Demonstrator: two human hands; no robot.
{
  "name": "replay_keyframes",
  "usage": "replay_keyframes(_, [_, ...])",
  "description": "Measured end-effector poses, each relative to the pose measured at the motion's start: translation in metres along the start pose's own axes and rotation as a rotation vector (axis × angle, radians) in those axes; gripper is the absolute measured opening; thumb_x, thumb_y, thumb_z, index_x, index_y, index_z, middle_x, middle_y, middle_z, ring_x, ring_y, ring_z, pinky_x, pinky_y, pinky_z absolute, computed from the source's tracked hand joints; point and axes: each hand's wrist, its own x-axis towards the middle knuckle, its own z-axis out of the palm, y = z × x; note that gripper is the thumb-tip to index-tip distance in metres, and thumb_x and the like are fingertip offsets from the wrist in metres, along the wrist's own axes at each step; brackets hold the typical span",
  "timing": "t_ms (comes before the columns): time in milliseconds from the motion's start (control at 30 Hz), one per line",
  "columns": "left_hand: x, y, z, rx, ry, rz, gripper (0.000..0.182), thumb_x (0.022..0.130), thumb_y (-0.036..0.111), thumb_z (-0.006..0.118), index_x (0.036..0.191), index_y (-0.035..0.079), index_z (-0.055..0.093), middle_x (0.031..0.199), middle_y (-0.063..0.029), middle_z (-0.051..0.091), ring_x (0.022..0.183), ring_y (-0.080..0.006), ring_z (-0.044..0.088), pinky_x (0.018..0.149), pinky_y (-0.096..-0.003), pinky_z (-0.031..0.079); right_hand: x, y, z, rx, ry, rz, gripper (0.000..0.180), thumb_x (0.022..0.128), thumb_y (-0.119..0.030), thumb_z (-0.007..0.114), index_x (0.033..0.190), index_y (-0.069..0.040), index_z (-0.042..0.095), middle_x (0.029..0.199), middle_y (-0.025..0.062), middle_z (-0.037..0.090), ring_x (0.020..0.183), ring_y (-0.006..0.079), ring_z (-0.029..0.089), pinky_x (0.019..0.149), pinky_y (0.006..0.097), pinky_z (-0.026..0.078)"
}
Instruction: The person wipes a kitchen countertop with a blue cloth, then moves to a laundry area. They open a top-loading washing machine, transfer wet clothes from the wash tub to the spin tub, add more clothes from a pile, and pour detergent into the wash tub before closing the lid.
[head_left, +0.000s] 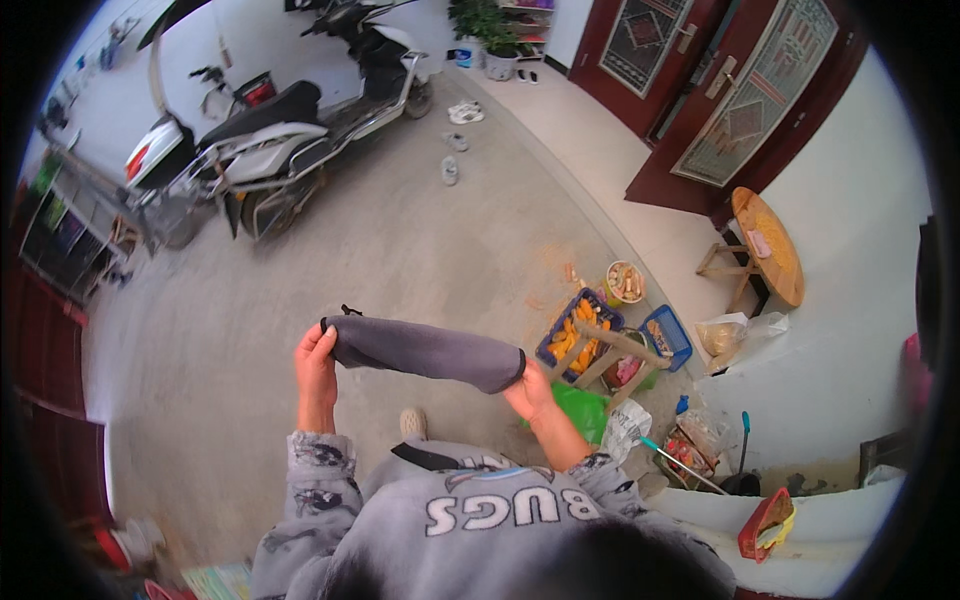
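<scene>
A long piece of grey fabric (427, 351) with black edging at both ends is stretched out in front of me, above the concrete floor. My left hand (316, 360) pinches its left end, thumb on top. The right end is held in my right hand (531, 388), whose fingers are partly hidden behind the cloth. A small dark tab or strap (350, 310) sticks up near the left end. The fabric sags slightly and slants down to the right; what exactly it is cannot be told.
On the right stand a wooden stool (611, 341), a blue crate (546, 345) of corn cobs, a bucket (625, 282) and a blue basket (681, 341). Farther off are a scooter (277, 142), loose shoes (465, 112), red doors (739, 97) and a round wooden board (772, 247).
</scene>
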Motion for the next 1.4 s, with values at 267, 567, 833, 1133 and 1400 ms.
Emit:
replay_keyframes(267, [0.191, -0.043, 0.091, 0.103, -0.247, -0.128, 0.016, 0.086, 0.012, 0.06, 0.098, 0.003, 0.065, 0.091, 0.0003, 0.066, 0.084, -0.0086, 0.057, 0.08, -0.0249, 0.042, 0.102, -0.088, -0.002, 0.23, 0.037, -0.236, 0.039, 0.087, -0.016, 0.043, 0.119, 0.007, 0.049, 0.123, 0.0164, 0.054, 0.118, 0.0263, 0.048, 0.104, 0.0387, 0.032])
replay_keyframes(567, [0.366, -0.09, 0.234, 0.242, -0.425, -0.192, 0.023, 0.082, 0.005, 0.055, 0.102, -0.001, 0.064, 0.095, -0.0033, 0.066, 0.088, -0.0123, 0.059, 0.085, -0.0274, 0.044, 0.238, -0.193, -0.073, 0.136, 0.197, -0.325, 0.031, 0.089, -0.006, 0.048, 0.117, 0.004, 0.052, 0.117, 0.0133, 0.058, 0.108, 0.0246, 0.055, 0.095, 0.0389, 0.042])
replay_keyframes(833, [0.505, -0.106, 0.377, 0.115, -0.367, -0.094, 0.023, 0.084, 0.003, 0.054, 0.105, 0.0, 0.064, 0.097, -0.0031, 0.066, 0.089, -0.0108, 0.059, 0.084, -0.0252, 0.043, 0.385, -0.345, -0.075, -0.027, 0.217, -0.422, 0.027, 0.091, -0.005, 0.048, 0.115, 0.004, 0.054, 0.114, 0.0118, 0.059, 0.105, 0.0218, 0.056, 0.093, 0.0366, 0.043])
replay_keyframes(1133, [0.66, -0.197, 0.472, 0.086, -0.434, -0.25, 0.019, 0.081, 0.0, 0.054, 0.097, 0.0, 0.066, 0.089, -0.0029, 0.067, 0.082, -0.0107, 0.06, 0.078, -0.0245, 0.045, 0.523, -0.426, -0.153, -0.173, 0.5, -0.364, 0.023, 0.092, -0.006, 0.051, 0.112, 0.001, 0.057, 0.107, 0.0078, 0.063, 0.095, 0.0161, 0.06, 0.082, 0.0289, 0.048])
replay_keyframes(1400, [0.835, -0.257, 0.641, 0.003, -0.564, -0.259, 0.022, 0.08, 0.0, 0.057, 0.101, -0.001, 0.065, 0.095, -0.0053, 0.067, 0.087, -0.0125, 0.06, 0.083, -0.0266, 0.045, 0.656, -0.578, -0.181, -0.292, 0.624, -0.512, 0.025, 0.092, -0.011, 0.053, 0.115, -0.004, 0.058, 0.102, 0.0009, 0.063, 0.091, 0.0096, 0.059, 0.079, 0.0257, 0.048])
